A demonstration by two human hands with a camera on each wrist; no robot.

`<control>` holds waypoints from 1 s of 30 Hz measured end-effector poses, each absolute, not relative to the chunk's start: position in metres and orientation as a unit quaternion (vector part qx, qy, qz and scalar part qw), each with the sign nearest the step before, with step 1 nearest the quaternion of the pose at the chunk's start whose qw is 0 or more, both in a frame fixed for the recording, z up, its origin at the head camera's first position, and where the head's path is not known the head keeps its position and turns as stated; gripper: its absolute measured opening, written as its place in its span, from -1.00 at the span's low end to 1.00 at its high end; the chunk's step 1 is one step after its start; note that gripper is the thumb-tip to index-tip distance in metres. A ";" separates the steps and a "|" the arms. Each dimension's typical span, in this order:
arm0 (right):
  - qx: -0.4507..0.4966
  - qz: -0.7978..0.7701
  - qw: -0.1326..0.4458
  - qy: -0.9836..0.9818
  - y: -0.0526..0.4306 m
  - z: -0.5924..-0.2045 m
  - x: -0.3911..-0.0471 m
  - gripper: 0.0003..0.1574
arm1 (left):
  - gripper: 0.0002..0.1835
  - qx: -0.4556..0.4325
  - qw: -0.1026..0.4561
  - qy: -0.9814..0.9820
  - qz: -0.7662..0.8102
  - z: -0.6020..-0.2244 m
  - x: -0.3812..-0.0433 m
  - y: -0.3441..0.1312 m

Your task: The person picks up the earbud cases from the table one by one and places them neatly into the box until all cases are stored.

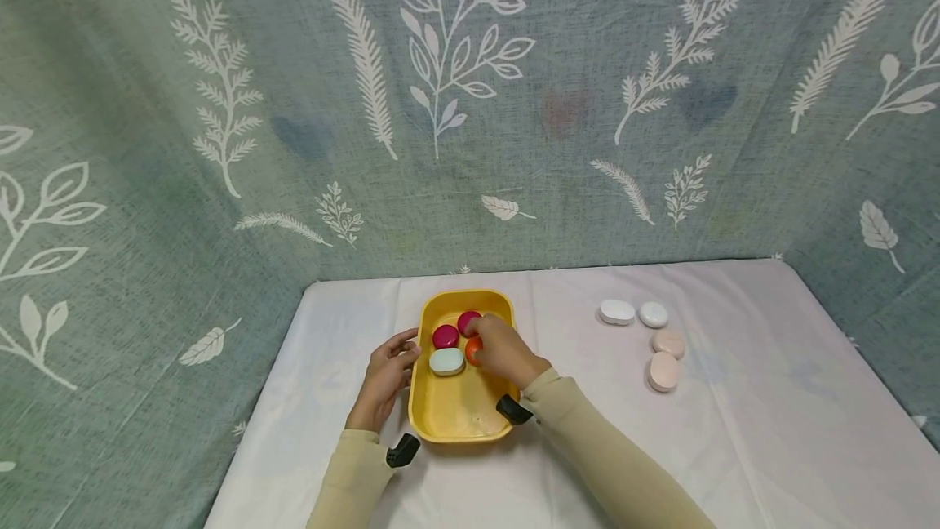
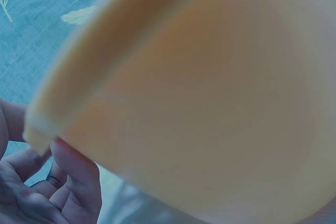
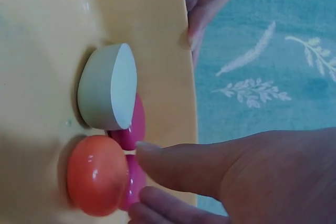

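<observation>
Lower center: your right hand [image 1: 505, 352] pinches a crimson piece [image 1: 467, 320]; your left hand [image 1: 387, 372] grips the yellow tray [image 1: 458, 412].
Likely firm, slippery; hold opposite edges.

the white-draped worktop [image 1: 587, 455] carries a yellow tray [image 1: 457, 413] and, well apart to its right, two white pieces [image 1: 617, 313] and two pale pink pieces [image 1: 664, 372]

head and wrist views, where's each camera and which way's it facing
Head: on the head, facing forward-down at the rounded yellow tray; left hand, right hand show.
Left wrist: worn there, facing the tray's side; left hand.
Right wrist: worn there, facing into the tray; both hands.
Head and right wrist share the rounded orange piece.
</observation>
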State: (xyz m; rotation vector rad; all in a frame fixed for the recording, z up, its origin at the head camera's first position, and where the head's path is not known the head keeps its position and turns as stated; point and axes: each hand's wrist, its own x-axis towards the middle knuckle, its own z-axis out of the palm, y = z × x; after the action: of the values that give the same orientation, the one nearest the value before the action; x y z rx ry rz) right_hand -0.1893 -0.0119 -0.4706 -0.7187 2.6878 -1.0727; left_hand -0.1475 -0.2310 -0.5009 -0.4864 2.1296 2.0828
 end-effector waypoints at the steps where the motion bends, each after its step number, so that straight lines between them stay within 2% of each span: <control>1: -0.238 -0.367 0.082 0.896 -0.010 -0.469 -0.188 -0.65 | -0.54 -0.161 0.061 0.705 0.688 -0.501 -0.147 -0.231; 6: -0.217 -0.420 0.069 0.879 0.008 -0.461 -0.181 -0.58 | -0.55 -0.163 0.062 0.705 0.688 -0.503 -0.148 -0.231; 12: -0.188 -0.460 0.010 0.868 0.041 -0.456 -0.177 -0.55 | -0.55 -0.169 0.059 0.704 0.688 -0.502 -0.149 -0.232; 30: -0.106 -0.451 -0.092 0.881 0.163 -0.478 -0.149 -0.52 | -0.56 -0.172 0.065 0.704 0.686 -0.504 -0.151 -0.232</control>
State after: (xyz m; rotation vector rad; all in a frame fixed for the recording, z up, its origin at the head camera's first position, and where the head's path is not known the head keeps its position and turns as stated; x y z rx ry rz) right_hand -0.1491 0.1625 -0.4780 -0.3529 2.9436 -1.5072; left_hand -0.1507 -0.2323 -0.5038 -0.5190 2.1238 2.0697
